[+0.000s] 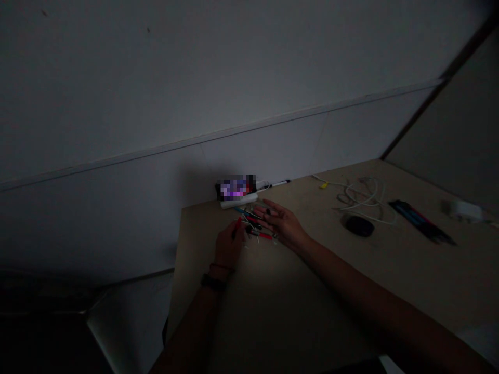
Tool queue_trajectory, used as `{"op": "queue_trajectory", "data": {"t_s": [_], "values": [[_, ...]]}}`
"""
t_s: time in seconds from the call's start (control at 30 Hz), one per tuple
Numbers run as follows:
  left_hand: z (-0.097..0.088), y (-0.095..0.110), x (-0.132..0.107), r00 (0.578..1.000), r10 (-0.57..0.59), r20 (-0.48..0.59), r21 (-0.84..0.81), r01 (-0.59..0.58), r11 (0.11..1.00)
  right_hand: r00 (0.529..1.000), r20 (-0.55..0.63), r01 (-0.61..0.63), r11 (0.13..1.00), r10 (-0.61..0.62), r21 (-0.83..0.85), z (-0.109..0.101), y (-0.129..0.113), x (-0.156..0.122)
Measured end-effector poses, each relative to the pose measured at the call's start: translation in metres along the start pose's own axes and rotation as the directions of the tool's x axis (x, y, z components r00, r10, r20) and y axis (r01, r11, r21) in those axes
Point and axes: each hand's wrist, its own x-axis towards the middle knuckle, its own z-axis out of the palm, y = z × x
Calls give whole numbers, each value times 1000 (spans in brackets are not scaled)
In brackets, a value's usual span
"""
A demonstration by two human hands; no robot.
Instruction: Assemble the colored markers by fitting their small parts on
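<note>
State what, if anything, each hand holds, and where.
Left hand: a red, pen-like item, apparently by its lower part, red end showing. Right hand: spread; whether it holds the small dark piece cannot be told.

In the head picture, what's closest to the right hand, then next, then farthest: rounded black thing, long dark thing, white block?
1. Rounded black thing: right of the right hand.
2. Long dark thing: farther right, in the middle.
3. White block: near the picture's right edge.

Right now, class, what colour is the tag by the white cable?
The tag is yellow, clearest in the head view.
</note>
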Motion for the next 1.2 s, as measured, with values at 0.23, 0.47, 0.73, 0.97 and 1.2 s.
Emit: {"op": "queue_trajectory", "data": {"t_s": [0.23,0.47,0.73,0.97,1.2], "values": [[0,-1,0,1000,12,0,-2,-12,1000,1000,30,-10,1000,9,18,-6,4,2],[-1,4,-1,1000,11,-6,-17,-11,1000,994,103,23,1000,-24,16,-2,-9,-3],[0,-1,0,1000,16,10,-25,-15,1000,981,193,11,994,-32,107,0,-12,-6],[-1,2,0,1000,-10,18,43,9,999,988,154,-56,987,33,150,-3,-9,-3],[-1,1,1,999,-9,32,59,7,998,995,98,-28,981,10,193,-6,-6,-2]]}}
